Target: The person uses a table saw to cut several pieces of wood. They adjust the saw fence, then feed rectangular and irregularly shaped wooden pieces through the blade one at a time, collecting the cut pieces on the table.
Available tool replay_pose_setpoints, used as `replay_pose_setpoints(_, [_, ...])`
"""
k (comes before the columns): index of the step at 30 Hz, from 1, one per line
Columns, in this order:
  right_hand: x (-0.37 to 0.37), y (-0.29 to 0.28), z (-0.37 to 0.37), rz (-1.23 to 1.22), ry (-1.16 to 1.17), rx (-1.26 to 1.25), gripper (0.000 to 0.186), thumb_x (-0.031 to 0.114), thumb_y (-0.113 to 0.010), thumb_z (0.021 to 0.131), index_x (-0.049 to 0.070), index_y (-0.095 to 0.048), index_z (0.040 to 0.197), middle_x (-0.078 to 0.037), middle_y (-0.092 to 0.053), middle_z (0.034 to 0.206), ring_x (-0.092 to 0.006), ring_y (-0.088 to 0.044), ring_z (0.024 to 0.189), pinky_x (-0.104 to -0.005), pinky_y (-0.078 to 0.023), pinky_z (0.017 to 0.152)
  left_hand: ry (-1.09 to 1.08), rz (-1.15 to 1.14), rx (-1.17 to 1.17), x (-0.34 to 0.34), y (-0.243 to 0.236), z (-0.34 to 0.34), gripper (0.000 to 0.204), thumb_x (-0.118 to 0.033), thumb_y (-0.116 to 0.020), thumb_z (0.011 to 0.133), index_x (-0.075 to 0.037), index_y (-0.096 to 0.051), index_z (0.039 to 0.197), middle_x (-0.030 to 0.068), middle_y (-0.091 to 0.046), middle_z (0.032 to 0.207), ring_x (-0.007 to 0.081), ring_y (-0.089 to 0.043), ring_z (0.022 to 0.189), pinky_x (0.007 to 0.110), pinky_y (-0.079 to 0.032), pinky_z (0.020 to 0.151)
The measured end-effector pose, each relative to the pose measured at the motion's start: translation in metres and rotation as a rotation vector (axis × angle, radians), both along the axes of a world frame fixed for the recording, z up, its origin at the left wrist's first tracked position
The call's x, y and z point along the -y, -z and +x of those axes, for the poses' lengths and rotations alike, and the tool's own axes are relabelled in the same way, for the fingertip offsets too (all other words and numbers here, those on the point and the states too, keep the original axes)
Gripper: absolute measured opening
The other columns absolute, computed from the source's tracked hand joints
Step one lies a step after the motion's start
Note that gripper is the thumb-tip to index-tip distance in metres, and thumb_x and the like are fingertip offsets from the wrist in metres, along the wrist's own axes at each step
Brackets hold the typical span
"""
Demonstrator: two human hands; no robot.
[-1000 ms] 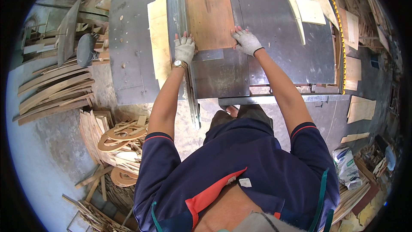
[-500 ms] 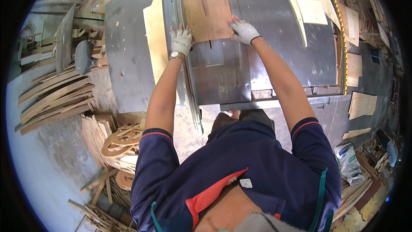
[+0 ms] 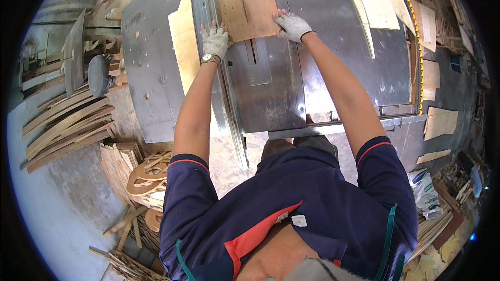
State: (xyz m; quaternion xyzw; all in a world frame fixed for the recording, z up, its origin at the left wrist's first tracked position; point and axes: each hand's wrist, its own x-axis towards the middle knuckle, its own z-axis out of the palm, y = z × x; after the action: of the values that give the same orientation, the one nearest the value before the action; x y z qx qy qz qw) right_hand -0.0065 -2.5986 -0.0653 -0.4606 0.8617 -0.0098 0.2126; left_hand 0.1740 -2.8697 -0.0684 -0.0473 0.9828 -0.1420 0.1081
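Note:
A reddish-brown wooden board (image 3: 245,2) lies on the metal saw table (image 3: 338,62) against a long metal fence (image 3: 226,93). My left hand (image 3: 213,41), in a fingerless pale glove with a wristwatch below it, rests open at the fence and the board's lower-left corner, fingers spread. At the lower-right corner, my right hand (image 3: 290,27), gloved likewise, touches the board with fingers apart and extended. A narrow dark slot (image 3: 253,51) shows just below the board. A long pale plywood offcut (image 3: 181,47) lies left of the fence.
Cut plywood pieces (image 3: 377,13) lie at the table's right, beside a yellow toothed strip (image 3: 420,78). Curved timber strips (image 3: 67,130) are stacked at left, with ring-shaped offcuts (image 3: 146,179) lower down. A white sack (image 3: 424,192) and more panels (image 3: 440,122) are at right.
The board and both hands on it have moved forward, away from my body and slightly left in view, uncovering the slot in the table. The view has shifted slightly.

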Motion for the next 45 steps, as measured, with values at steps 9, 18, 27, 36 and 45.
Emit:
replay_pose_setpoints(9, [0.016, 0.0, -0.024, 0.01, 0.007, -0.001, 0.08, 0.04, -0.068, 0.092, 0.015, -0.031, 0.158, -0.015, -0.027, 0.166, -0.0301, -0.025, 0.154, -0.0449, -0.028, 0.124, 0.0, -0.02, -0.007, 0.014, -0.002, -0.025, 0.06, -0.049, -0.062, 0.089, -0.017, -0.06, 0.139, 0.0014, -0.049, 0.156, 0.0308, -0.032, 0.151, 0.071, -0.004, 0.119])
replay_pose_setpoints(18, [0.032, 0.001, -0.048, 0.044, 0.014, 0.003, 0.08, 0.041, -0.066, 0.094, 0.016, -0.027, 0.16, -0.013, -0.025, 0.167, -0.0286, -0.023, 0.155, -0.0433, -0.025, 0.125, -0.036, 0.009, 0.086, 0.022, -0.013, -0.05, 0.061, -0.044, -0.064, 0.092, -0.015, -0.055, 0.144, 0.0009, -0.041, 0.161, 0.0312, -0.026, 0.154, 0.073, -0.004, 0.118])
replay_pose_setpoints(27, [0.042, -0.008, -0.114, 0.154, 0.113, -0.092, 0.07, 0.032, -0.058, 0.098, 0.018, -0.029, 0.159, -0.007, -0.028, 0.167, -0.0287, -0.032, 0.152, -0.0435, -0.032, 0.122, -0.053, -0.018, 0.15, 0.04, -0.021, -0.088, 0.058, -0.043, -0.062, 0.094, -0.016, -0.055, 0.145, -0.0005, -0.038, 0.163, 0.0298, -0.023, 0.155, 0.073, -0.003, 0.118])
replay_pose_setpoints(36, [0.035, -0.019, -0.12, -0.18, 0.597, -0.059, 0.067, 0.045, -0.079, 0.077, 0.0, -0.062, 0.123, -0.024, -0.065, 0.121, -0.0372, -0.065, 0.114, -0.0474, -0.053, 0.098, -0.044, -0.033, 0.153, 0.087, -0.023, -0.166, 0.058, -0.048, -0.063, 0.092, -0.017, -0.058, 0.141, -0.0003, -0.043, 0.158, 0.0291, -0.026, 0.154, 0.074, -0.001, 0.117])
replay_pose_setpoints(45, [0.048, -0.03, -0.122, -0.049, 0.881, 0.198, 0.062, 0.044, -0.084, 0.074, 0.007, -0.068, 0.121, -0.019, -0.07, 0.122, -0.0336, -0.067, 0.116, -0.0457, -0.053, 0.098, 0.02, -0.062, 0.027, 0.142, -0.008, -0.246, 0.05, -0.043, -0.065, 0.09, -0.018, -0.06, 0.134, 0.003, -0.05, 0.153, 0.0293, -0.035, 0.15, 0.072, -0.012, 0.117])
